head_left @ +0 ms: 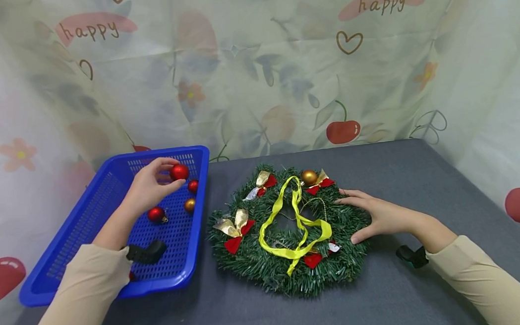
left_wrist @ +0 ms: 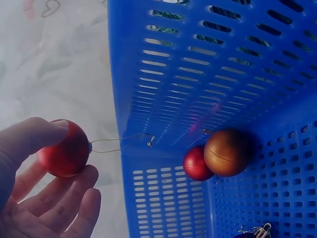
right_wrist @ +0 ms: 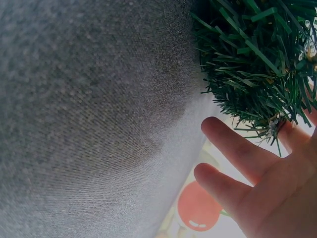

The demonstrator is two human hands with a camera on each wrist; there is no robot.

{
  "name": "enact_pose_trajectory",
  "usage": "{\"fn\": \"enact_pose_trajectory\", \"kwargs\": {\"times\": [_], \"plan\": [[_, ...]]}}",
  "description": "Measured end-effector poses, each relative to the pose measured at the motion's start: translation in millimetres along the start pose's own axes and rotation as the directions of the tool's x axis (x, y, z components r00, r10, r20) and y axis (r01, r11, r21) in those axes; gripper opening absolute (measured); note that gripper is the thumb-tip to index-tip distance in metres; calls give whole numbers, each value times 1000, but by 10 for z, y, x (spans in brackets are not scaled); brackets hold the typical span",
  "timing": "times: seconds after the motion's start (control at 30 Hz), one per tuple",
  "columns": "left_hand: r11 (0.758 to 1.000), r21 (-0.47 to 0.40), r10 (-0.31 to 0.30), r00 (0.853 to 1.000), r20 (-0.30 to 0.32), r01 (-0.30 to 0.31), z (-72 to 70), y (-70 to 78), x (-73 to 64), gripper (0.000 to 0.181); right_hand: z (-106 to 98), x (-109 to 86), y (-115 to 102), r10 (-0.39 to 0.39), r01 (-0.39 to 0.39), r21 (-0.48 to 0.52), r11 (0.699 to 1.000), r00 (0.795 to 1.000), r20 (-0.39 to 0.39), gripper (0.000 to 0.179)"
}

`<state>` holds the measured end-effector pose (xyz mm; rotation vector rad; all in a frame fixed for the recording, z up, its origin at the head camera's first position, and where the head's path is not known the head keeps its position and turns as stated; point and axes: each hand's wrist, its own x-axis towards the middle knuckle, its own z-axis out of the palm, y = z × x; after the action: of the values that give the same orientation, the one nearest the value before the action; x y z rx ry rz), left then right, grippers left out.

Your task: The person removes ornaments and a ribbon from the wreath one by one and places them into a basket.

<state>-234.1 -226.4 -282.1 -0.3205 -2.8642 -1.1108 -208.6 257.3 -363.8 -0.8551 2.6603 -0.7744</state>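
Observation:
My left hand [head_left: 151, 186] pinches a red Christmas bauble [head_left: 179, 172] between thumb and fingers over the blue basket [head_left: 204, 186]. A thin gold loop trails from the bauble's cap in the left wrist view. Flat on the table lies a green tinsel wreath [head_left: 248, 270] trimmed with red and gold bows [head_left: 235, 228] and a gold bauble [head_left: 308, 177]. Loose yellow ribbon [head_left: 288, 252] is draped across its middle. At the wreath's right edge is my right hand [head_left: 377, 215], fingers spread and extended, with the fingertips right at the greenery.
Inside the basket are a red bauble [head_left: 156, 214], a smaller red one [head_left: 193, 186] and a gold one [head_left: 190, 205]. Grey cloth [head_left: 395, 174] covers the table. A printed curtain [head_left: 246, 84] hangs behind and at both sides.

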Motion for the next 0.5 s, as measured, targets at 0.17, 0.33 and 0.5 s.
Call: {"fn": "enact_pose_trajectory", "kwargs": {"times": [0.17, 0.33, 0.5], "plan": [[1000, 13, -12, 1000, 16, 12, 14, -12, 26, 49, 0, 2, 5, 2, -2, -3, 1000, 1000, 0, 83], [999, 41, -28, 999, 44, 26, 39, -17, 40, 49, 2, 4, 9, -2, 2, 0, 1000, 1000, -1, 83], [998, 62, -30, 997, 69, 25, 57, -11, 48, 49, 0, 4, 8, -3, 3, -1, 1000, 1000, -2, 83]]}}
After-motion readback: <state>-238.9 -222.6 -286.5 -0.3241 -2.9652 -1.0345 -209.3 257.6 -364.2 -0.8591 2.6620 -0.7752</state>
